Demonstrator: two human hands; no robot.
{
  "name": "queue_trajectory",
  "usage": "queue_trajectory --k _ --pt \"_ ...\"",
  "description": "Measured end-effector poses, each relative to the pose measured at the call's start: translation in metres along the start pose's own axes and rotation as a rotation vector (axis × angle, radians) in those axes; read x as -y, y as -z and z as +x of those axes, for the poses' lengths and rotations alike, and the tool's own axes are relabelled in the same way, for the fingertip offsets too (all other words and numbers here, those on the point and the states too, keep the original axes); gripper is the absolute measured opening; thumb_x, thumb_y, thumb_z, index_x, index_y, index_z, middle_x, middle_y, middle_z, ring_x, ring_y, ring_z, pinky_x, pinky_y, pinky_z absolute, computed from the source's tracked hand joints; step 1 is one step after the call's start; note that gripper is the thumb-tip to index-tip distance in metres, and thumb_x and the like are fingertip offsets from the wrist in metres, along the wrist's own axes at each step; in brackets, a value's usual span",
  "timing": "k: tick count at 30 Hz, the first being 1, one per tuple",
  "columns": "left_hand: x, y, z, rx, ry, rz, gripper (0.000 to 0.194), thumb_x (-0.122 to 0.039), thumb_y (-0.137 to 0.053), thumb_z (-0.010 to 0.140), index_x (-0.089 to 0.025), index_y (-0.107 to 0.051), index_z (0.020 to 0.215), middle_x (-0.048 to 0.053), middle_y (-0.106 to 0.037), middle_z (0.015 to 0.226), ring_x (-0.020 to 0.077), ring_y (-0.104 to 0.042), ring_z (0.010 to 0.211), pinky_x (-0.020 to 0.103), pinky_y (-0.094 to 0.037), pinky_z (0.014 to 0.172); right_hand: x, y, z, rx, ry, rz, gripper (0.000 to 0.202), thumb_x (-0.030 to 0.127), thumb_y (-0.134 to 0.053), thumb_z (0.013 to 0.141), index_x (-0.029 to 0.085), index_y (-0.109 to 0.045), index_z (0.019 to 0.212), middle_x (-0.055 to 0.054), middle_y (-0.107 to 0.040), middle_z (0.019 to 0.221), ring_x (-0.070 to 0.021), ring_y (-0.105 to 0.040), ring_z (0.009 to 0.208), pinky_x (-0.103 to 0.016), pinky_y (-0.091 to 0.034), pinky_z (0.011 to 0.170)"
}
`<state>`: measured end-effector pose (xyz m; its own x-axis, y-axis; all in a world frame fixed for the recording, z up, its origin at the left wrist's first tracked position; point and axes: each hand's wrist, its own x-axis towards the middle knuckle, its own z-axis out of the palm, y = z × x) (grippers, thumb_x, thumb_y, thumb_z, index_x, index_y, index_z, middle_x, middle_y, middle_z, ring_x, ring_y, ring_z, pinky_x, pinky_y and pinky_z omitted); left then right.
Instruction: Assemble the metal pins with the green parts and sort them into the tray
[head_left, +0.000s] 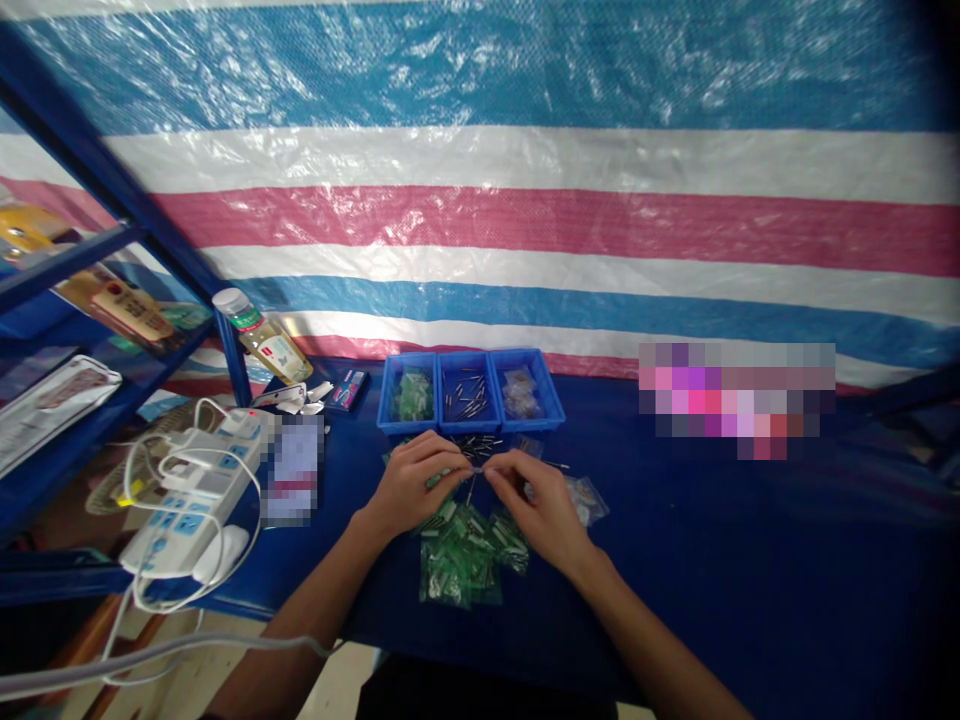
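Both hands meet over the blue table, fingertips nearly touching. My left hand (420, 482) pinches one end of a small pale item (477, 470), too small to identify. The fingers of my right hand (541, 500) close on its other end. Below them lies a pile of green plastic packets (463, 560). Just behind the hands are loose dark, thin metal pieces (477, 444). Three blue bins stand farther back: the left bin (384, 400) holds green packets, the middle bin (466, 426) thin metal pieces, the right bin (553, 400) clear packets. More clear packets (586, 498) lie beside my right hand.
On the left are a white power strip (184, 500) with tangled cables, a white adapter (221, 553), a bottle (266, 340) and a small blue box (349, 390). A blue metal rack (172, 255) borders that side. Striped sheeting (525, 220) hangs behind the table (675, 570).
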<state>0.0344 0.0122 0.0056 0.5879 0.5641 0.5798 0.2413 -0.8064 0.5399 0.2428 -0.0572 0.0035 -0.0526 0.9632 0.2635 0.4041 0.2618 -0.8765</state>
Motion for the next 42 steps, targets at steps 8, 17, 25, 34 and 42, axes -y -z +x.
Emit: queue_trajectory --k 8,17,25,34,42 --pt "0.0 -0.002 -0.002 0.005 0.062 -0.022 0.009 -0.018 -0.068 0.093 -0.017 -0.067 0.102 0.005 -0.073 0.089 0.0153 -0.066 0.081 0.029 -0.053 0.075 0.003 0.001 0.001 0.012 0.001 0.031 0.018 0.032 -0.056 0.101 0.022 -0.065 0.089 -0.003 -0.063 0.085 -0.015 -0.055 0.068 -0.027 -0.041 0.06" --pt "-0.001 -0.001 0.0 0.028 0.012 -0.028 0.026 -0.01 -0.059 0.095 -0.019 -0.07 0.118 0.008 -0.076 0.104 0.0195 -0.067 0.095 0.036 -0.056 0.085 -0.008 -0.007 -0.002 -0.059 -0.06 0.168 0.024 0.035 -0.056 0.101 0.023 -0.054 0.121 0.0 -0.068 0.083 -0.0142 -0.059 0.062 -0.026 -0.045 0.058" --pt "0.0 0.0 0.002 -0.001 0.018 0.001 0.021 -0.018 -0.063 0.096 -0.019 -0.071 0.115 0.008 -0.076 0.101 0.0193 -0.069 0.093 0.035 -0.058 0.083 -0.002 0.003 0.0 -0.032 -0.072 0.136 0.025 0.031 -0.047 0.104 0.023 -0.067 0.117 0.0 -0.07 0.074 -0.0163 -0.063 0.065 -0.028 -0.048 0.064" --pt "0.0 -0.001 0.0 0.034 0.035 -0.004 0.007 -0.021 -0.067 0.094 -0.016 -0.071 0.097 0.006 -0.073 0.087 0.017 -0.065 0.081 0.031 -0.053 0.075 -0.001 -0.001 0.002 -0.017 0.002 0.079 0.012 0.032 -0.065 0.096 0.023 -0.071 0.094 -0.003 -0.061 0.087 -0.0148 -0.056 0.067 -0.027 -0.044 0.058" --pt "-0.005 -0.002 0.002 0.049 0.035 -0.017 0.012 -0.026 -0.065 0.096 -0.016 -0.071 0.101 0.008 -0.074 0.089 0.0183 -0.066 0.083 0.033 -0.053 0.077 -0.001 -0.002 0.001 0.038 0.043 0.117 0.013 0.033 -0.062 0.098 0.022 -0.07 0.099 -0.005 -0.063 0.097 -0.0145 -0.058 0.07 -0.026 -0.047 0.056"
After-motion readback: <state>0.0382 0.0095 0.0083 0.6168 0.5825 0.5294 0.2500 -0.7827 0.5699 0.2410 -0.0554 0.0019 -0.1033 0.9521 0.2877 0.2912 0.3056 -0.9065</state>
